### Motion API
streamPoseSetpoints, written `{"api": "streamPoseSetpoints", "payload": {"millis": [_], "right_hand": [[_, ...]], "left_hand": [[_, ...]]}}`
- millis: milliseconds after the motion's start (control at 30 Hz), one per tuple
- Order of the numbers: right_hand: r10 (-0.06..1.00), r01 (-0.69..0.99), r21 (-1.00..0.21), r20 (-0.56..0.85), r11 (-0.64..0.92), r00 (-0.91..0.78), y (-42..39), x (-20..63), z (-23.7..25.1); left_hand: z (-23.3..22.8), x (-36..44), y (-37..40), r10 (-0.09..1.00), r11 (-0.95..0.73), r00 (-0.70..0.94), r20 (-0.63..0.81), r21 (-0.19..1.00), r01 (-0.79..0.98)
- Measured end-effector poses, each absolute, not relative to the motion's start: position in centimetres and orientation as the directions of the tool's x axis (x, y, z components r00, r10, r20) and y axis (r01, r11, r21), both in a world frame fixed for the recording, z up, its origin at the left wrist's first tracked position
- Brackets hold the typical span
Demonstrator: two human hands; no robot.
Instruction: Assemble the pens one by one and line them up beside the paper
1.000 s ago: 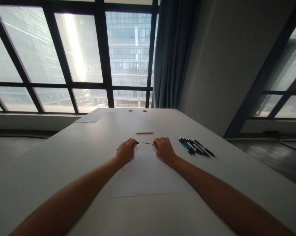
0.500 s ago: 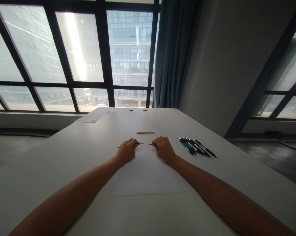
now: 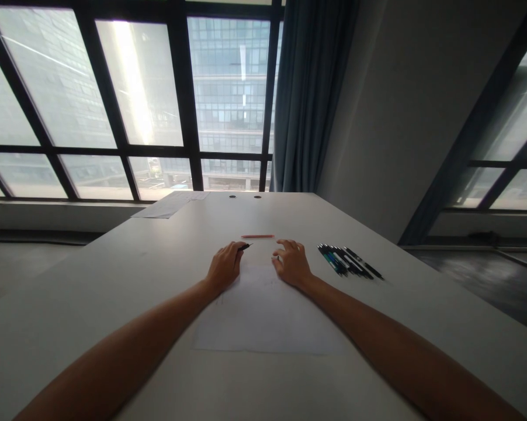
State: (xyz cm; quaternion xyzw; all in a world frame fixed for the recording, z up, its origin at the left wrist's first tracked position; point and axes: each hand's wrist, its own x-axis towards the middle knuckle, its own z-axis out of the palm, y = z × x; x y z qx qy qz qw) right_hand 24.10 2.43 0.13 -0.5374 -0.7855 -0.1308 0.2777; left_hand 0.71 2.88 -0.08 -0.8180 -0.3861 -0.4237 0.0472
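My left hand rests on the white table, closed around a dark pen whose end pokes out toward the right. A short gap away, my right hand lies at the top edge of a white sheet of paper, fingers loosely apart, with nothing visible in them. An orange pen lies crosswise just beyond both hands.
Several dark and blue pens lie in a row to the right of my right hand. More papers sit at the far left corner, near two round cable holes. Windows and a curtain stand beyond the table's far edge.
The thin black rod that spanned the gap between my hands is no longer visible. My right hand has opened and drawn slightly away from the pen in my left.
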Motion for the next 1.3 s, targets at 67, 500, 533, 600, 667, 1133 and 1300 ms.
{"api": "streamPoseSetpoints", "payload": {"millis": [67,500,533,600,667,1133,1300], "right_hand": [[0.793,0.925,-0.09,0.551,0.368,-0.262,2.6,24.1,0.0],[0.665,0.832,-0.13,0.672,0.539,-0.326,1.5,23.1,1.1],[0.652,0.82,-0.128,0.679,0.557,-0.337,1.3,23.0,1.2],[0.634,0.809,-0.118,0.69,0.576,-0.35,1.2,22.9,1.2],[0.627,0.81,-0.103,0.691,0.577,-0.359,1.1,22.8,1.2],[0.609,0.777,-0.058,0.658,0.627,-0.443,0.6,22.0,1.3],[0.578,0.715,-0.131,0.694,0.687,-0.429,0.8,21.8,0.9]], "left_hand": [[0.0,0.8,2.7,0.584,-0.725,0.401,0.706,0.231,0.649],[-0.3,1.0,2.7,0.55,-0.815,0.506,0.665,0.293,0.5],[-0.4,1.0,2.7,0.549,-0.816,0.51,0.662,0.291,0.499],[-0.4,1.0,2.8,0.548,-0.817,0.516,0.658,0.288,0.5],[-0.4,1.0,2.8,0.552,-0.814,0.517,0.654,0.287,0.505],[-0.5,1.2,2.8,0.539,-0.826,0.545,0.642,0.279,0.489],[-0.4,1.4,2.6,0.533,-0.831,0.559,0.635,0.272,0.485]]}}
